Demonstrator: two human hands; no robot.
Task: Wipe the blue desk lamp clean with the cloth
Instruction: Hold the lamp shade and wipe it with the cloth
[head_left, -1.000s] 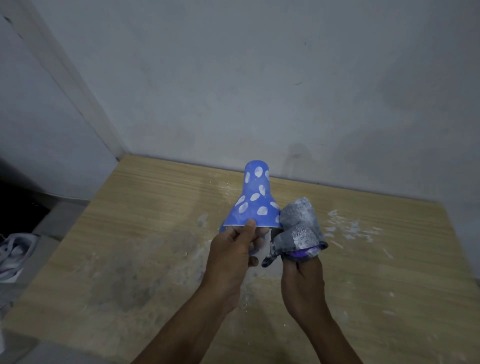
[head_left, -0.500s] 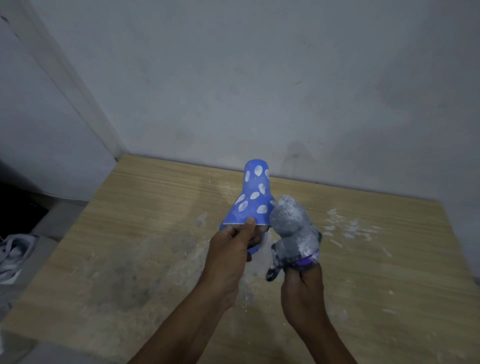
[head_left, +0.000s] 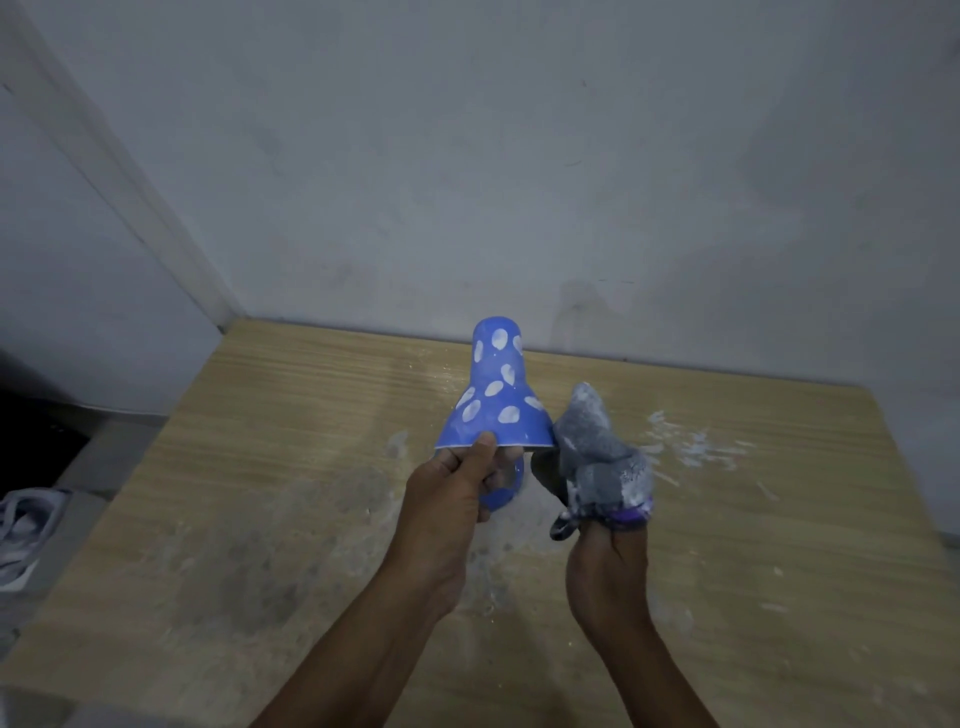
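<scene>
Gripping the blue desk lamp (head_left: 493, 400) by its shade's rim, my left hand (head_left: 449, 499) pinches it with the thumb on top, above the dusty wooden desk (head_left: 291, 519). Just right of the lamp, my right hand (head_left: 608, 566) is clenched around the bunched grey cloth (head_left: 597, 457), which touches the shade's edge.

The left hand (head_left: 451, 486) hides most of the lamp's base (head_left: 503, 496).
</scene>
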